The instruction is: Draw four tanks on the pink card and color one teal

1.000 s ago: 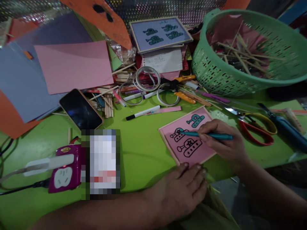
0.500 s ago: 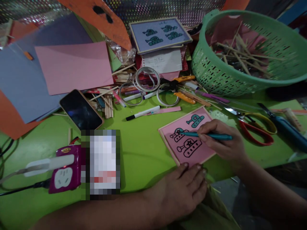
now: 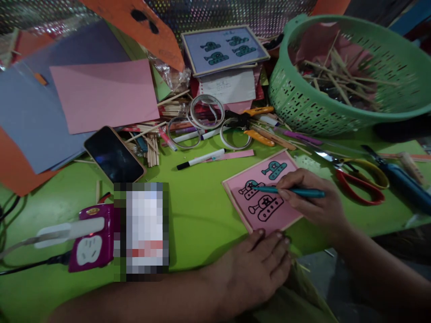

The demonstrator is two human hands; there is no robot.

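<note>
A pink card [image 3: 244, 207] in a thin wooden frame lies tilted on the green table, with three tank drawings in black outline. The upper tank [image 3: 274, 170] is filled in teal; the middle one [image 3: 251, 188] is partly teal, and the lowest [image 3: 266, 208] is pink inside. My right hand [image 3: 311, 197] grips a teal marker [image 3: 303, 192], its tip on the middle tank. My left hand [image 3: 257, 264] lies flat with fingers spread, fingertips at the card's lower edge, holding nothing.
Behind the card are tape rolls [image 3: 206, 112], a black-capped marker [image 3: 201, 159] and a framed blue card [image 3: 224, 50]. Scissors [image 3: 360, 181] and a green basket [image 3: 303, 98] are to the right. On the left are a phone [image 3: 114, 154], a purple socket block [image 3: 90, 237] and pink paper [image 3: 106, 96].
The teal marker and my right hand have shifted very slightly over the middle tank. My left hand and the card have stayed put.
</note>
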